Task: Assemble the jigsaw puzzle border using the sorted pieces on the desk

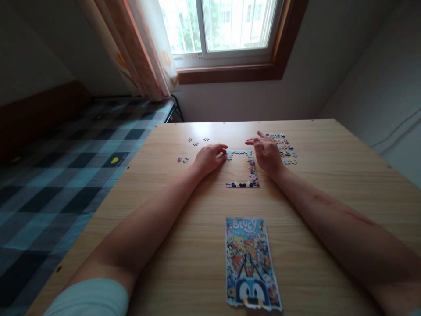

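A part-built jigsaw border (251, 169) lies on the wooden table (329, 184), with its top, right and bottom edges joined. My left hand (208, 158) rests at the frame's top left corner, fingers curled, fingertips touching the end piece there. My right hand (266, 153) hovers just right of the frame, fingers stretched and loosely apart, holding nothing I can see. A heap of loose pieces (284, 148) lies right beside that hand.
A colourful printed picture sheet (251, 263) lies near the table's front edge. A few stray pieces (194, 142) sit to the left of my left hand. A checked bed (66, 175) stands left of the table, a window and curtain behind.
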Tool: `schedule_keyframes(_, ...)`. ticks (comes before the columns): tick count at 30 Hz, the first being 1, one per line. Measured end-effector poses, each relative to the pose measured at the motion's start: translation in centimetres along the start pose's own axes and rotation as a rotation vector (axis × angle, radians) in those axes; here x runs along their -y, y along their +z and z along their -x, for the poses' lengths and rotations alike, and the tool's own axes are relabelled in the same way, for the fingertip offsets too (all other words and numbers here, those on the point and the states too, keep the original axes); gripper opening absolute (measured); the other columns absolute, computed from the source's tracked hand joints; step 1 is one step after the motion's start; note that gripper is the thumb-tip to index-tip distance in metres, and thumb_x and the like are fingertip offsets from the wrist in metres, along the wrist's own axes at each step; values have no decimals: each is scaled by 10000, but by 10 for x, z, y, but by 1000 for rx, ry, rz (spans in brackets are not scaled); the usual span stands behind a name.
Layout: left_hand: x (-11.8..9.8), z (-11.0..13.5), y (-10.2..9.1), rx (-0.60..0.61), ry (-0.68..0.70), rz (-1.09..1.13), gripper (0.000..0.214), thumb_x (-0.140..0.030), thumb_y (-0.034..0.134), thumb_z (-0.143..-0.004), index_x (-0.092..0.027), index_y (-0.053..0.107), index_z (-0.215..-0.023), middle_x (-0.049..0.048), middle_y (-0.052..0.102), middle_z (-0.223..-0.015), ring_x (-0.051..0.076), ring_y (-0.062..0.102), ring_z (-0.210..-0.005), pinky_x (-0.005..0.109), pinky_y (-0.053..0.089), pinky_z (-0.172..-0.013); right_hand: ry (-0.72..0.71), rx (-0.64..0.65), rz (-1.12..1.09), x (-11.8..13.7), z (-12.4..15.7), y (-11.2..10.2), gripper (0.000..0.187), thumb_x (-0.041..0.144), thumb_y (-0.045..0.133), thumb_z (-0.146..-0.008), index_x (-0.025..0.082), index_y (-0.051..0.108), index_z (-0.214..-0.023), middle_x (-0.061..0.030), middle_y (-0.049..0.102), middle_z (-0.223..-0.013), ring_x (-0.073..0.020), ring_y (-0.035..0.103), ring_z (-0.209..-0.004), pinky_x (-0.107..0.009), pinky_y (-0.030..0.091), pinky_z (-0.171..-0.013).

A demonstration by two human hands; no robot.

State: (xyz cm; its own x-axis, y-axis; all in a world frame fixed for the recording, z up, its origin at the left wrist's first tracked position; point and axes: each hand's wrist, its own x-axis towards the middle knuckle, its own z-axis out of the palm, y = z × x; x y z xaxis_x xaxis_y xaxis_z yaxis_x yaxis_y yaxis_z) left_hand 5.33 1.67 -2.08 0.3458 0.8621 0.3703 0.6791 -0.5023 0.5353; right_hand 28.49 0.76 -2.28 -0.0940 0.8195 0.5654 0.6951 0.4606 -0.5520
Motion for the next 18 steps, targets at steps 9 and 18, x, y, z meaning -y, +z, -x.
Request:
schedule_keyframes(9, -1, -1, -1, 3, 15, -33, 269, -225, 655, -833, -203, 719, -1093, 18, 772, -936, 162, 685, -863, 306, 534, -863, -17, 10, -13, -4, 0, 2, 563, 414, 241, -1043, 190, 752, -967, -55, 736, -1116, -262, 472, -1370, -596, 175, -1184)
schedule_keyframes(18, -21, 7, -4, 14, 82, -296, 176, -156, 523, -891, -166, 674, -980, 100, 693, -985, 214, 631, -902, 358, 525, -843, -11, 8, -54, -2, 1, 4, 500, 397, 299, -1010, 218, 762, -949, -33, 746, -1091, -283, 487, -1353, -583, 197, -1188)
